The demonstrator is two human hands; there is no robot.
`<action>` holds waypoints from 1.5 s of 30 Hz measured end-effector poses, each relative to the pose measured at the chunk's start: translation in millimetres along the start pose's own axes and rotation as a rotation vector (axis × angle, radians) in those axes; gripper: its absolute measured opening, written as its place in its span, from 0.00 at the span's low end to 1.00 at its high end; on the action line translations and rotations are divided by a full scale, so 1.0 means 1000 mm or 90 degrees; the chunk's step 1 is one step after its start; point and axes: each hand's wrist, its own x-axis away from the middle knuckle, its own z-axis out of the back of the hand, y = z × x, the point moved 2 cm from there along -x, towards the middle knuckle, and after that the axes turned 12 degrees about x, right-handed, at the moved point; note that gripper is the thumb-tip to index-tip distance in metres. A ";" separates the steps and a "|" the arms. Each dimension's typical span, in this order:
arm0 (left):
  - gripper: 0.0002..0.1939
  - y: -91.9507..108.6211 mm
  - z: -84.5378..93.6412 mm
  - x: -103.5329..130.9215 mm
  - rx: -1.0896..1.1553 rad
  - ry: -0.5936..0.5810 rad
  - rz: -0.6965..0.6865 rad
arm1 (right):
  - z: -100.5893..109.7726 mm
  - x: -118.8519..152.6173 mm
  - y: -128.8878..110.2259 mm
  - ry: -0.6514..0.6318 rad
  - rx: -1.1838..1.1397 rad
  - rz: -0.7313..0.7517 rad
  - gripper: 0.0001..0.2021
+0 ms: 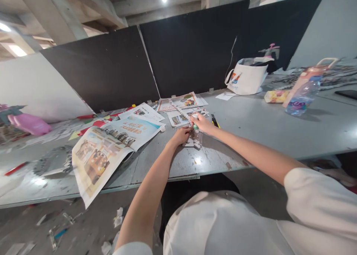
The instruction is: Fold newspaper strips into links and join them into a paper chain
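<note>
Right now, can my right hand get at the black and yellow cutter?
Probably yes: the cutter lies beside your right hand, with nothing visible on top. That hand seems to hold a small white and green item, which may need setting down first.

A head-worn camera looks forward and down over the wearer's white shirt (223,225) and the hands (192,128), at arm's length on a gray table (251,128). Black panels (189,54) stand beyond.
</note>
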 end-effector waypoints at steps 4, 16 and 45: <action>0.32 0.002 0.000 0.000 0.010 0.004 -0.001 | -0.004 0.003 -0.004 -0.006 0.013 0.004 0.24; 0.16 0.007 0.003 0.001 0.024 0.025 0.046 | -0.014 0.021 -0.024 -0.057 -0.063 0.013 0.27; 0.28 0.001 0.000 0.003 0.046 0.008 -0.001 | 0.010 0.023 -0.014 0.027 -0.058 -0.015 0.32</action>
